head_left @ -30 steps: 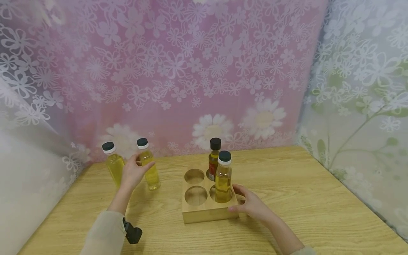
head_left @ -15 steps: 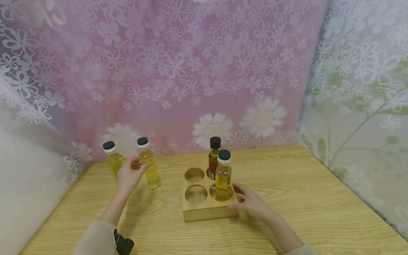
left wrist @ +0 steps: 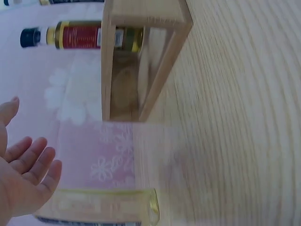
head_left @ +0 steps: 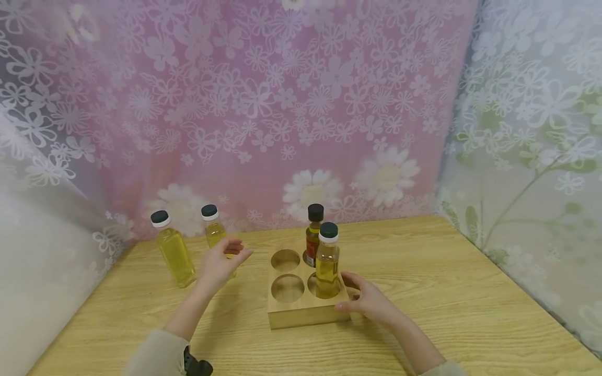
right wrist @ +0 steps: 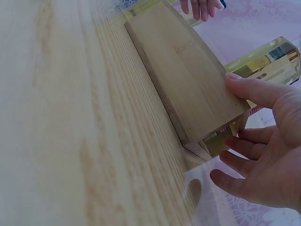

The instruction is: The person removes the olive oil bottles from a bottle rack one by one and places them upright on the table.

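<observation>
My left hand (head_left: 221, 263) hangs with its fingers parted in front of a bottle of yellow oil (head_left: 213, 232), hiding its lower part. In the left wrist view, nothing lies between the thumb and fingers. Farther left stands another yellow oil bottle (head_left: 175, 253) with a dark cap and white collar. My right hand (head_left: 371, 303) holds the right end of a wooden bottle rack (head_left: 308, 318), thumb at the front top edge, fingers at the side (right wrist: 242, 150). Two bottles stand in the rack's right holes: a clear oil bottle (head_left: 327, 266) in front, a red-labelled one (head_left: 312, 245) behind.
Two round holes (head_left: 288, 288) on the rack's left side hold no bottle. The wood-grain table (head_left: 423, 261) reaches back to a pink flowered curtain (head_left: 263, 104), with pale flowered sheets (head_left: 531, 156) at the sides.
My left hand first drew back slightly left from the second bottle, then moved right across its front. The leftmost bottle is now fully in sight. My right hand stays at the rack.
</observation>
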A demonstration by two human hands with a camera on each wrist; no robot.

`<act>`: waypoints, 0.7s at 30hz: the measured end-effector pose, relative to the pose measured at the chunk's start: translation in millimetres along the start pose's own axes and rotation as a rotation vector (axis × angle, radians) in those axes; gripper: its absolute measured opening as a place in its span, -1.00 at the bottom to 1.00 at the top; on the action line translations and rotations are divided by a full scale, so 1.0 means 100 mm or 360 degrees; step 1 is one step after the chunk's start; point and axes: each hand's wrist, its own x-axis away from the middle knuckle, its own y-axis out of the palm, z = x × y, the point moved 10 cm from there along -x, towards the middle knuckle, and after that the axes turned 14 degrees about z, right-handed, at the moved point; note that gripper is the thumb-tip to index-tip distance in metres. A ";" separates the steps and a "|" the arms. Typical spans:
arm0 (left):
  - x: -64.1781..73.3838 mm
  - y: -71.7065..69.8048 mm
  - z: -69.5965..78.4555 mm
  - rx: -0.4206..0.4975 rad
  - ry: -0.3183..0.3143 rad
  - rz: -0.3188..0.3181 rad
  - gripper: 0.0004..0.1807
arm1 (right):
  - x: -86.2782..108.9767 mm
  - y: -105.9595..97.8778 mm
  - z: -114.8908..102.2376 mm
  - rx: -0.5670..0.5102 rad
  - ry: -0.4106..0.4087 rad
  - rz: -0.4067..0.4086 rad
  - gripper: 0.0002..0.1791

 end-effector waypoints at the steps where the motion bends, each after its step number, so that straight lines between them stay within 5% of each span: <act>1: 0.02 0.07 0.03 0.0009 -0.0005 -0.0051 -0.43 | 0.00 0.00 0.00 -0.0001 0.0000 -0.0003 -0.07; 14: 0.34 0.83 0.60 0.0253 0.0138 -0.0551 -0.35 | -0.01 -0.02 0.02 -0.0025 0.0073 -0.0032 -0.09; 21: 0.48 1.08 0.82 0.0309 0.0245 -0.0713 -0.27 | -0.01 0.00 0.04 -0.0040 0.0067 -0.0061 -0.10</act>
